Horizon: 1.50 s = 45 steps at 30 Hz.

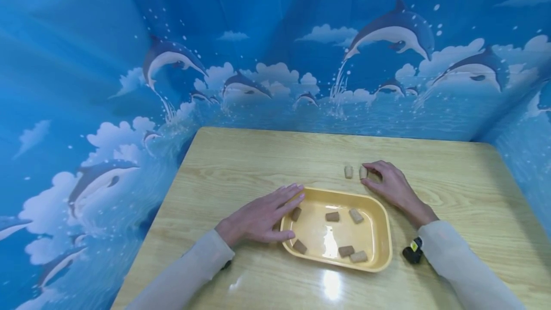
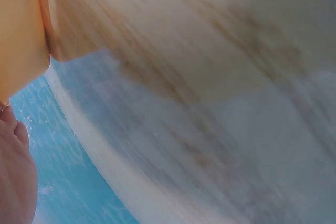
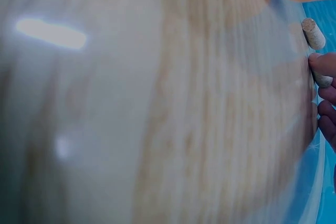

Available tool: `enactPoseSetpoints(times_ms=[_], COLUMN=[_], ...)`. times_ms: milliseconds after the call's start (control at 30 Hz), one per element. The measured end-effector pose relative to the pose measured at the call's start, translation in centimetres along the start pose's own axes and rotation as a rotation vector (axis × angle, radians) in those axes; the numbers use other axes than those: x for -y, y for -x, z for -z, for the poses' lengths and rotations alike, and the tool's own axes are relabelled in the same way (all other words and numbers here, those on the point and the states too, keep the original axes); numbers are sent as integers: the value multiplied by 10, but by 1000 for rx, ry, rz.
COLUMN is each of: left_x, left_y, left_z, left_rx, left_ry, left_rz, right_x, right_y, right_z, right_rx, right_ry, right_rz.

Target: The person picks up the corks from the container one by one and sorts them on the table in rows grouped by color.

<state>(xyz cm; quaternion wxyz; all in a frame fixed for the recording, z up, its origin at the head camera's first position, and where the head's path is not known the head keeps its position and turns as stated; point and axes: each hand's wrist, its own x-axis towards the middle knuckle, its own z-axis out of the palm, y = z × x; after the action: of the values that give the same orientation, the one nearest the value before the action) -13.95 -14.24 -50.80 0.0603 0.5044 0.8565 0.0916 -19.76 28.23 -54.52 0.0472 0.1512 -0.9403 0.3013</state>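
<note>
My right hand (image 1: 392, 184) pinches a light tan cork (image 1: 363, 172) between thumb and fingertips, on the table behind the tray. Just left of it stands a second light cork (image 1: 348, 172), apart from the fingers. The right wrist view catches both at its right edge, the free cork (image 3: 314, 33) above the pinched one (image 3: 322, 81). With fingers straight and spread, my left hand (image 1: 264, 214) rests over the left rim of a yellow tray (image 1: 386, 233). Inside lie several corks, some darker brown (image 1: 332, 216), others lighter (image 1: 356, 215).
The wood-grain table (image 1: 241, 157) reaches back to a blue dolphin-print curtain (image 1: 267, 104), which also hangs along the left and right sides. A black wrist device (image 1: 413, 251) sits at my right cuff, beside the tray's right end.
</note>
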Motion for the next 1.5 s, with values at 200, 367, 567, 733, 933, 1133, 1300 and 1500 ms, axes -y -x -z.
enactPoseSetpoints(times_ms=[200, 367, 567, 733, 933, 1133, 1300, 1500], left_x=[1, 1, 1, 1, 1, 0, 0, 0], left_y=[-1, -1, -1, 0, 0, 0, 0, 0], left_z=[0, 0, -1, -1, -1, 0, 1, 1], left_rx=[5, -2, 8, 2, 0, 9, 13, -4], left_ry=[-5, -2, -13, -10, -6, -11, -16, -2], left_rz=[-1, -3, -4, -8, -5, 2, 3, -2], right_x=[0, 1, 3, 3, 1, 2, 4, 6], right_y=[0, 0, 2, 4, 7, 12, 15, 19], right_z=[1, 2, 3, 4, 4, 8, 13, 16], right_rx=[4, 13, 21, 20, 2, -4, -12, -35], right_ry=[0, 2, -8, -12, -15, -13, -17, -8], right_rz=[-2, -6, -12, -18, -16, -22, -32, -27])
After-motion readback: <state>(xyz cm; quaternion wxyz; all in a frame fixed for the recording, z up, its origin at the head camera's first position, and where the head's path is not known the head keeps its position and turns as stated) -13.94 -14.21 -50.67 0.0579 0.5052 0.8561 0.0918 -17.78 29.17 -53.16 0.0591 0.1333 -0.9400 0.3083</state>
